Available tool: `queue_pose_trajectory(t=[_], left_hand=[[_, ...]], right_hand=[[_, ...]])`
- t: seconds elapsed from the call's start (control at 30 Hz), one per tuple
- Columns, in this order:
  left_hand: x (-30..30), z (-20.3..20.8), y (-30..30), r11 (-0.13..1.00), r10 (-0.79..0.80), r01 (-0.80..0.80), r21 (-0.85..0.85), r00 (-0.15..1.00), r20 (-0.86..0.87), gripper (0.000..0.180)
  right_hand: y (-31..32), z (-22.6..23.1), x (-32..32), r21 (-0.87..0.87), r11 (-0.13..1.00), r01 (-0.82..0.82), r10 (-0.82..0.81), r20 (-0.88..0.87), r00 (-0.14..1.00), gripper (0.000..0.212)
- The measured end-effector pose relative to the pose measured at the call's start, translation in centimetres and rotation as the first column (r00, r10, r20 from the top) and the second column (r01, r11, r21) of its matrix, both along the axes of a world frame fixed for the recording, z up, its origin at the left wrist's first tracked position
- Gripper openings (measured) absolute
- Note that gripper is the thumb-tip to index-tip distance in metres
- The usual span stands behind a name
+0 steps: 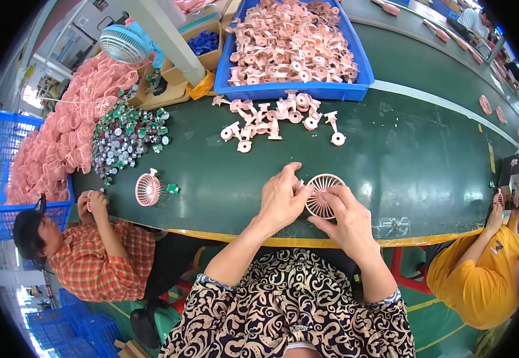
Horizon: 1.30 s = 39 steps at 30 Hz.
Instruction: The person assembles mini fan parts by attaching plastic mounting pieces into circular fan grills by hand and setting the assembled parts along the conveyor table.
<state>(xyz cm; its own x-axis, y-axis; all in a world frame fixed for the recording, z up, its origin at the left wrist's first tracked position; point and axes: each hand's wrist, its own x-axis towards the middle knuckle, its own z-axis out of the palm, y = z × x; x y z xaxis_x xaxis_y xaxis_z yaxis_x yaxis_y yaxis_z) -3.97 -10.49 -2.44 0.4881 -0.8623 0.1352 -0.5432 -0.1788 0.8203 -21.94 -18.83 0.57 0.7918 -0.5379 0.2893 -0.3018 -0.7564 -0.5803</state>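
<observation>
Two hands, 1 part: you've got the pink ribbed fan grille [325,184] between them, abt. mid-view, over the green table [223,179] near its close edge. Yr L hand [280,197] has thumb & index drawn together at the grille's L rim; can't tell if a small pc. is hidden in that pinch. Yr R hand [347,222] is half curled, fingertips on the ribs, thumb near the lower rim. Grille looks like thin moulded plastic: prob. v. light, stiff round the rim, smooth enough to slip a bit. Ribs seem fragile, so best hold = outer rim, w/o pressing hard mid-ribs.

Off L, a 2nd grille [148,190] sits just beside a small green circuit board [173,189]. Past yr hands: loose pink brackets [274,130] w/ round ends; L of those, a heap of silvery motor-like parts [119,143], some w/ green boards. Farther: a blue tray [295,92] piled w/ more brackets, & a grille mound [62,137] far L.
</observation>
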Motion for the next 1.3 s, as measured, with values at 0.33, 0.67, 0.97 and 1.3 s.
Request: queue_pose_trajectory(t=[0.33,0.67,0.97,1.3], left_hand=[[0.8,1.5,0.3,0.993,-0.095,0.109,0.045,0.968,-0.233,0.041],[1.1,1.2,0.5,0.989,-0.118,0.136,0.054,0.96,-0.255,0.039],[1.2,1.3,0.0,0.993,-0.074,0.092,0.075,0.974,-0.216,0.04],[0.3,1.5,-0.4,0.991,-0.06,0.08,0.107,0.983,-0.174,0.034]], right_hand=[[-0.5,-0.6,0.6,0.01,1.0,0.019,-0.019,0.0,1.0,0.036],[-0.4,-2.1,2.0,-0.109,0.987,0.12,-0.128,-0.067,0.99,0.018],[-0.7,-2.2,2.3,-0.125,0.985,0.118,-0.126,-0.065,0.99,0.017],[-0.2,-1.1,2.1,-0.217,0.976,0.014,-0.064,-0.224,0.972,0.017]])
